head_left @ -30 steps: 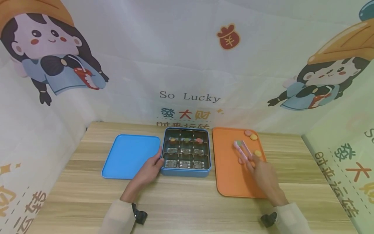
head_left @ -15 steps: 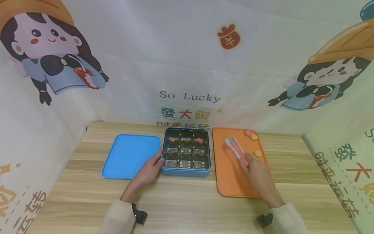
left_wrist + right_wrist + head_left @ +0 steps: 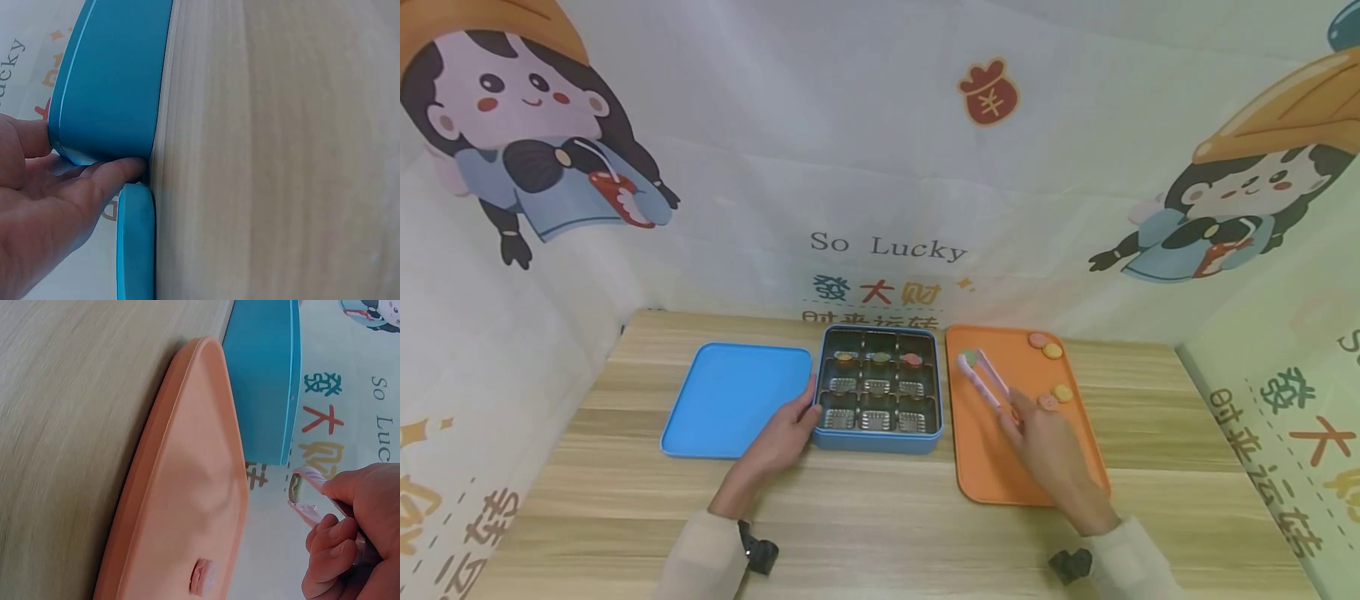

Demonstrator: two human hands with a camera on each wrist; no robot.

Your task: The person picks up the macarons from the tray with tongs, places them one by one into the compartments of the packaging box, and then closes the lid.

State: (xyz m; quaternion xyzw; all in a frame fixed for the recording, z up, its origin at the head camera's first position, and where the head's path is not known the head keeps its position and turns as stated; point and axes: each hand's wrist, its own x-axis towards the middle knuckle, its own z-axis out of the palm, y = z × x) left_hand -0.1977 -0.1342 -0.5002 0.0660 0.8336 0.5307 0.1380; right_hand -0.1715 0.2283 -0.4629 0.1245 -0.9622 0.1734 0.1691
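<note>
My left hand [image 3: 785, 433] rests against the left side of a blue divided tin [image 3: 876, 444], its thumb at the rim in the left wrist view [image 3: 28, 134]. Toward the back of the tin lie an orange macaron [image 3: 844, 357], a green one [image 3: 881, 357] and a pink one [image 3: 912, 359]. My right hand [image 3: 1047, 442] grips pink tongs [image 3: 981, 383], whose tips pinch a green macaron [image 3: 295, 487]. The tongs hang over the left part of an orange tray [image 3: 992, 475], beside the tin.
A flat blue lid [image 3: 737, 400] lies left of the tin. On the tray's right side are pink macarons [image 3: 1038, 340] and yellow macarons [image 3: 1062, 392]. A printed cloth [image 3: 880, 167] hangs behind the wooden table [image 3: 880, 525].
My right hand has carried the tongs and green macaron leftward over the tray, toward the tin. A pink macaron near the hand has come into sight. The left hand stays at the tin.
</note>
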